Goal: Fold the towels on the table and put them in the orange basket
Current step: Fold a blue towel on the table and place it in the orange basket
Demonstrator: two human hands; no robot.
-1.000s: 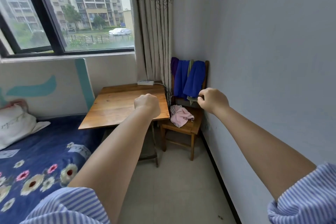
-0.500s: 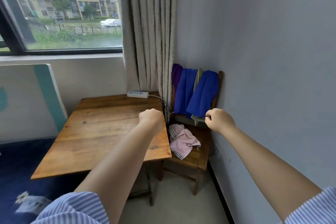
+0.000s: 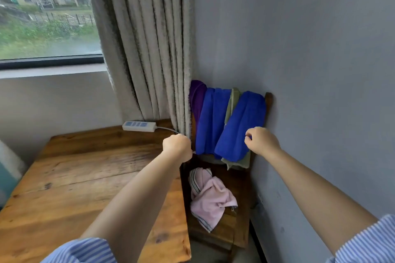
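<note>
Two blue towels [image 3: 241,126] hang over the back of a wooden chair [image 3: 241,186], with a purple towel [image 3: 196,98] at their left and an olive one [image 3: 234,100] between them. A crumpled pink towel [image 3: 210,196] lies on the chair seat. My right hand [image 3: 260,141] is a fist at the right blue towel's lower right edge and holds nothing that I can see. My left hand [image 3: 177,147] is also a fist, held above the far right corner of the wooden table [image 3: 85,177], just left of the towels. No orange basket is in view.
A white power strip [image 3: 139,126] lies at the table's far edge, its cable running behind a grey curtain [image 3: 149,49]. The chair stands in the corner between the table and the grey wall [image 3: 320,92]. A window is at the upper left.
The view has come closer to the table and chair and turned right, so the bed has left the frame. Both fists now reach nearly to the hanging towels.
</note>
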